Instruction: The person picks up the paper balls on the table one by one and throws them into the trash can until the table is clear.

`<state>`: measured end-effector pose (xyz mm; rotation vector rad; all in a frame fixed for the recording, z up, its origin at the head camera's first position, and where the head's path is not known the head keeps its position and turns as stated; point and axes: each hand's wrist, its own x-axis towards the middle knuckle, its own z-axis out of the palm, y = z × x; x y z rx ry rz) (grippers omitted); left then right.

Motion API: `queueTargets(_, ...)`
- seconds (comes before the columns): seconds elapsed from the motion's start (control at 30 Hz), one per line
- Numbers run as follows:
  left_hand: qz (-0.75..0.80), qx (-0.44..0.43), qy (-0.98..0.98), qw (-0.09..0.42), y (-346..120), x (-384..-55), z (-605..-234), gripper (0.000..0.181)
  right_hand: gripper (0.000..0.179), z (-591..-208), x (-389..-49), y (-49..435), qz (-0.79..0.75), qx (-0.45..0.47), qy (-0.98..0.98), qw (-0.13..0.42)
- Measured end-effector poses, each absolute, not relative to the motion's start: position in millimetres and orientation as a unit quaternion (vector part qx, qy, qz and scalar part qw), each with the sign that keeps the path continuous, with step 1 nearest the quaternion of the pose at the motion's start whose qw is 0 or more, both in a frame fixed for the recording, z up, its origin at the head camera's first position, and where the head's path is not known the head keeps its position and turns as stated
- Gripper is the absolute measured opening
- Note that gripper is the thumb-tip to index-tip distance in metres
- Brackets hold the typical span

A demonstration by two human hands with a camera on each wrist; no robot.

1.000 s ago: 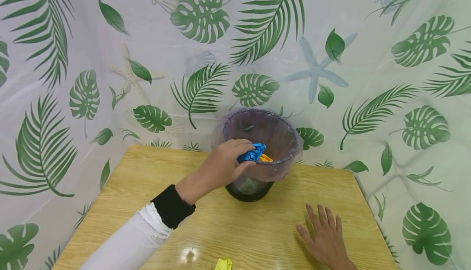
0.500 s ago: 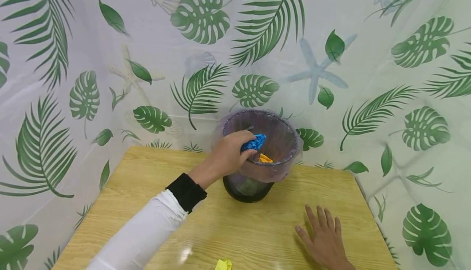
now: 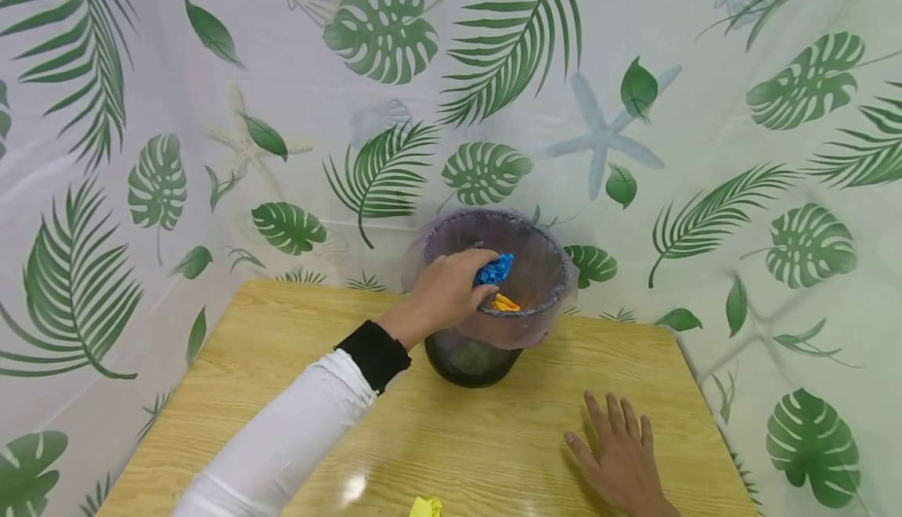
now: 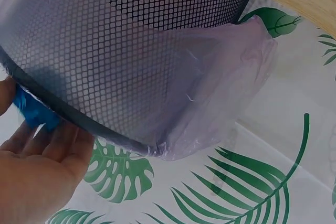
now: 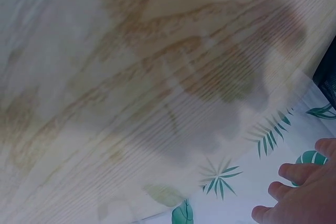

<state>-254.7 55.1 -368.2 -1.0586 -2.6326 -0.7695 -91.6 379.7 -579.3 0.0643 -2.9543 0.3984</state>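
My left hand pinches a crumpled piece of blue paper between thumb and fingers, over the near-left rim of a black mesh wastebasket. In the left wrist view, the blue paper shows at the basket's rim beside my fingertips. A purplish plastic liner covers the basket's mouth and hangs over its outside. Inside lies a crumpled orange piece, partly hidden by the rim. My right hand is at the table's right side, palm down, fingers spread, holding nothing.
A crumpled yellow piece lies at the near edge of the wooden table, cut off by the frame. Behind and beside the table hangs a leaf-printed white curtain, close behind the basket.
My left hand has moved forward and slightly right, carrying the blue paper farther over the basket's mouth. My right hand and the yellow piece have stayed about where they were.
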Motion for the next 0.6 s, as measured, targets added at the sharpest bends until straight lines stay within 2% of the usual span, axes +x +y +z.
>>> queueTargets(0.2,-0.264,-0.356,-0.893,0.084,54,-252,-367,0.059,0.074,-579,-92,378,0.134,0.021,-0.988,0.081)
queueTargets(0.6,-0.253,-0.346,-0.895,0.122,40,-247,-374,0.062,0.073,-579,-92,378,0.135,0.028,-0.986,0.089)
